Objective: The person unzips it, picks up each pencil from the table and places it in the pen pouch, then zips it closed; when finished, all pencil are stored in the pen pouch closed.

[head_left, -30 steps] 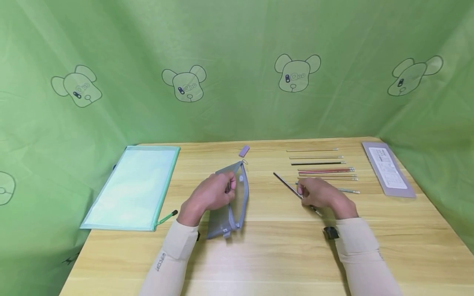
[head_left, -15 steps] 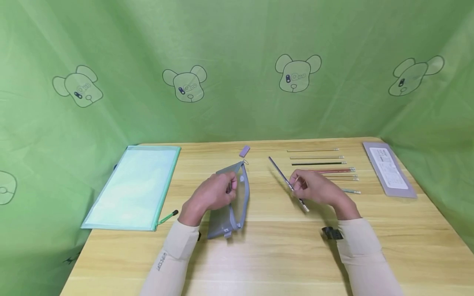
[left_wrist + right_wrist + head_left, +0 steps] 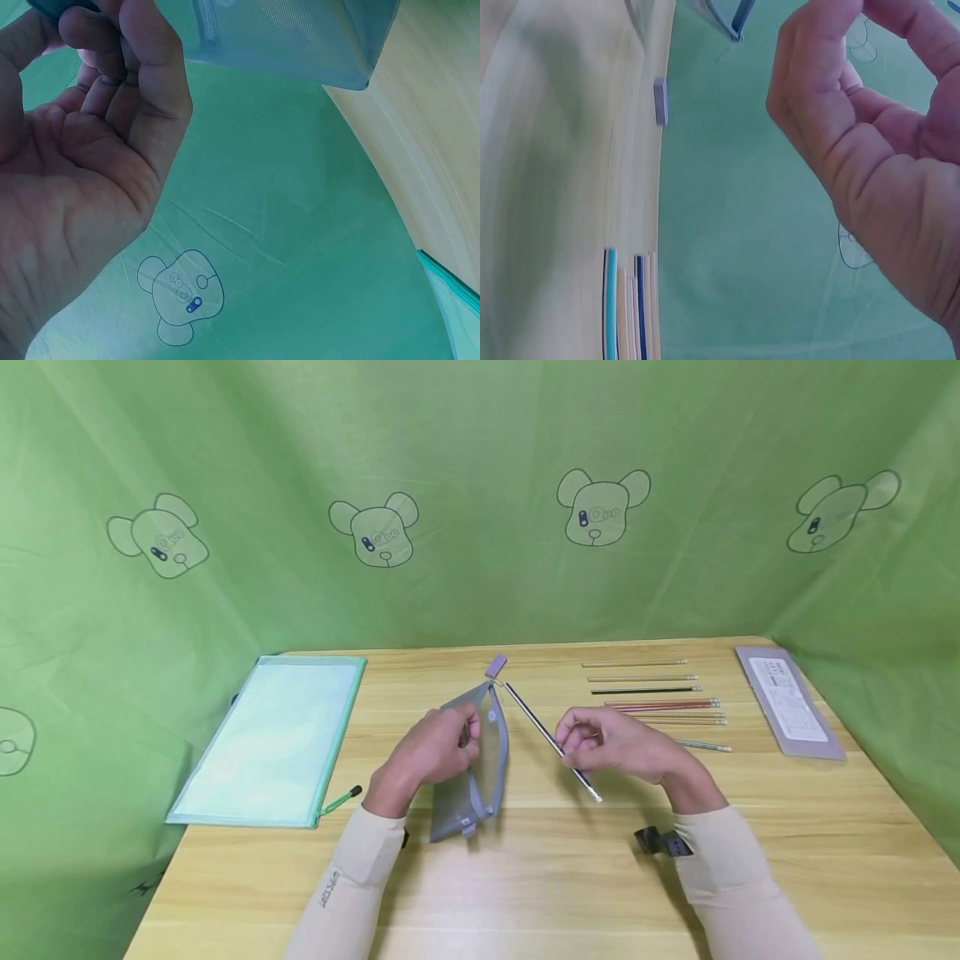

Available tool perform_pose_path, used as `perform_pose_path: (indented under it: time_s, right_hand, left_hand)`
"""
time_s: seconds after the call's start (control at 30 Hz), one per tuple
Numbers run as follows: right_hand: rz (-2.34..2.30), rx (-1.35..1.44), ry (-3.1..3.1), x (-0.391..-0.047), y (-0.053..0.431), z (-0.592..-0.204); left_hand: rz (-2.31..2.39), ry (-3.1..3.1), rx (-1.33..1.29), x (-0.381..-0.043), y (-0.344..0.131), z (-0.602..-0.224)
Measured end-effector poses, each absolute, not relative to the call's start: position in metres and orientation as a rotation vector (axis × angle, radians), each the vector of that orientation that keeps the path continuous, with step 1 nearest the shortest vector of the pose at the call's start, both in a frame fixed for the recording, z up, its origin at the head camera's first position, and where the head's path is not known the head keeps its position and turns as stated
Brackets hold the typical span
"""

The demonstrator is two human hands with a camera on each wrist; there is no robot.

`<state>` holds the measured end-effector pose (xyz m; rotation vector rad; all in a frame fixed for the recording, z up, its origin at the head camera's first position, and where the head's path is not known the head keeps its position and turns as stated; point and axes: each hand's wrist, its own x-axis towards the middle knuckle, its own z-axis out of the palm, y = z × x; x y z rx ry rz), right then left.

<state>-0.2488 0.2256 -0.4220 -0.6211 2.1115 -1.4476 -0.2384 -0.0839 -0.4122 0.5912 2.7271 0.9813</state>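
Observation:
My left hand (image 3: 431, 750) grips the edge of a grey mesh zip pouch (image 3: 453, 802), whose mouth gapes toward the right. In the left wrist view the curled fingers (image 3: 154, 67) stand beside the pouch's mesh (image 3: 292, 41). My right hand (image 3: 618, 745) pinches a dark pencil (image 3: 536, 722) between thumb and fingers, in the air just right of the pouch. The pencil slants, its dark end up by the pouch's far corner and its pale eraser end toward me. The right wrist view shows the hand (image 3: 870, 135) curled, with its fingertips cut off by the frame.
Several pencils (image 3: 660, 704) lie in rows at the back right, beside a lilac sleeve with a white label (image 3: 787, 702). A purple eraser (image 3: 496, 666) lies behind the pouch. To the left is a mint zip folder (image 3: 266, 739) with a green pull (image 3: 341, 799). Green cloth (image 3: 480, 593) surrounds the table.
My right hand has lifted the dark pencil off the table and carried it left toward the pouch. The left hand keeps its grip on the pouch, which has shifted slightly.

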Motion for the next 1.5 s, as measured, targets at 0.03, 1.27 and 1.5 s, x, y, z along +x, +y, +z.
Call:
perform_pose_path:
  time_s: [0.03, 1.27, 1.5]
  right_hand:
    - [-1.45, -0.618, 2.097, -0.248, 0.224, -0.422]
    - [-1.589, -0.317, 2.146, -0.242, 0.175, -0.438]
    - [-1.653, -0.291, 2.171, -0.239, 0.17, -0.436]
  left_hand:
    - [0.985, 2.73, 0.587, -0.239, -0.084, -0.413]
    - [1.111, 2.637, 0.84, -0.232, -0.055, -0.421]
    - [1.159, 2.659, 0.778, -0.232, -0.052, -0.423]
